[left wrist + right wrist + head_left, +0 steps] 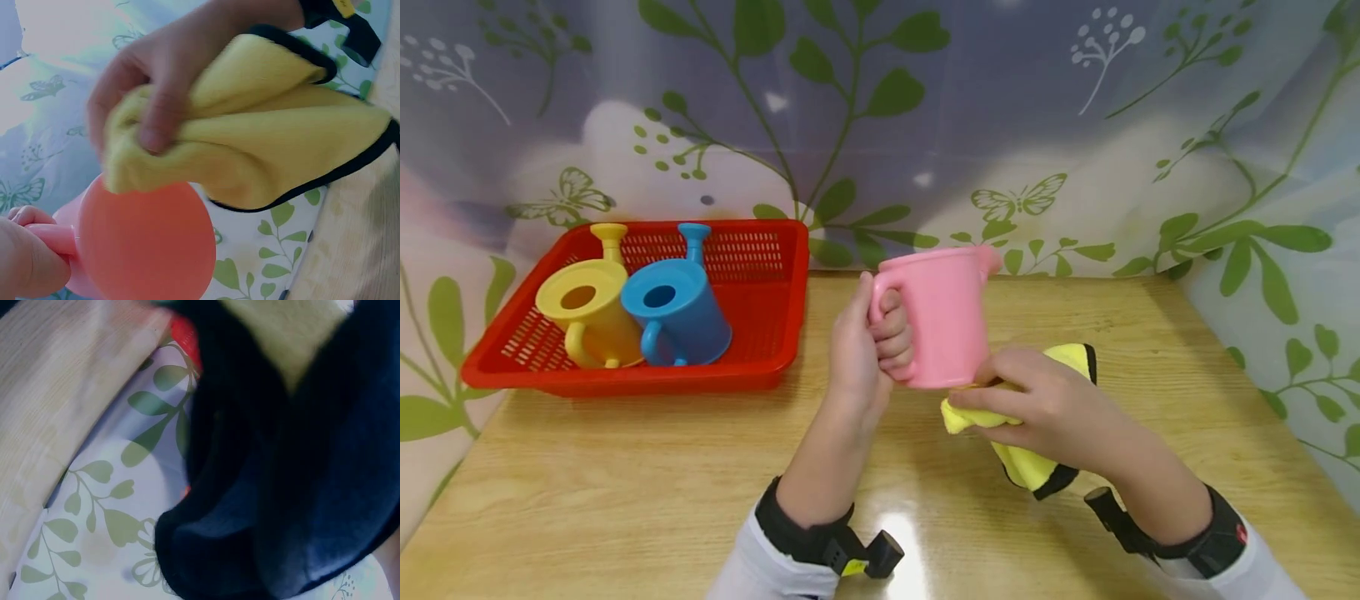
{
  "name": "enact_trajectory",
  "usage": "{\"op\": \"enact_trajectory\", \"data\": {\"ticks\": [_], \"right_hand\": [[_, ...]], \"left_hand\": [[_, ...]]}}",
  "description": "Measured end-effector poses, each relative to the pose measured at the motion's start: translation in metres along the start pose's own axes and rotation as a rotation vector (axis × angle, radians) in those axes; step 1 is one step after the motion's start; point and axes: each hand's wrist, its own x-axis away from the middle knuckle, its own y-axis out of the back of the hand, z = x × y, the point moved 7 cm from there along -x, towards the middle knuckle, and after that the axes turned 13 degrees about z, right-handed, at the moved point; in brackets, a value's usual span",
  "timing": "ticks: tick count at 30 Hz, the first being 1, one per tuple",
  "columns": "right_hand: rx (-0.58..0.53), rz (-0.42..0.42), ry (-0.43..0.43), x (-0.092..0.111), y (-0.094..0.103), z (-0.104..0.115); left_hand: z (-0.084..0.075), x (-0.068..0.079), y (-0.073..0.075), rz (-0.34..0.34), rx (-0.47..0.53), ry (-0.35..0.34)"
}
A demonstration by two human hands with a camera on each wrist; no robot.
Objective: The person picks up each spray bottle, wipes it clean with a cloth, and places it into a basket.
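Note:
My left hand (856,354) grips the handle of a pink toy watering can (946,321) and holds it up above the table. Its flat round base (150,247) faces the left wrist camera. Between the thumb and fingers of my right hand (1047,408) is a yellow cloth (1026,462) with black edging. The bunched part of this cloth meets the lower right edge of the can. In the right wrist view the cloth's dark side (331,494) fills much of the picture and hides the right fingers.
A red plastic basket (760,354) stands on the left of the wooden table (647,483). Inside it are a yellow watering can (606,325) and a blue watering can (688,325). A leaf-patterned curtain (880,125) rises behind the table and along its sides.

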Motion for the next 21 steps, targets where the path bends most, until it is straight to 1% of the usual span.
{"op": "enact_trajectory", "data": {"ticks": [3,7,9,16,19,21], "right_hand": [[-0.012,0.027,0.015,0.001,0.001,0.003],[0.006,-0.026,0.002,0.002,0.009,0.005],[0.009,-0.031,-0.009,0.001,0.011,0.005],[0.024,0.024,-0.036,-0.001,0.013,0.000],[0.034,0.014,-0.050,-0.003,0.016,-0.005],[0.044,-0.016,-0.067,-0.004,0.019,-0.010]], "left_hand": [[0.000,0.000,-0.002,0.021,0.023,0.004],[0.000,0.000,-0.005,0.038,0.030,0.009],[-0.001,0.000,-0.005,0.039,0.029,0.006],[-0.002,0.000,-0.006,0.051,-0.027,-0.005],[-0.001,0.001,-0.007,0.058,-0.038,0.003],[0.000,0.001,-0.008,0.068,-0.050,0.015]]}}
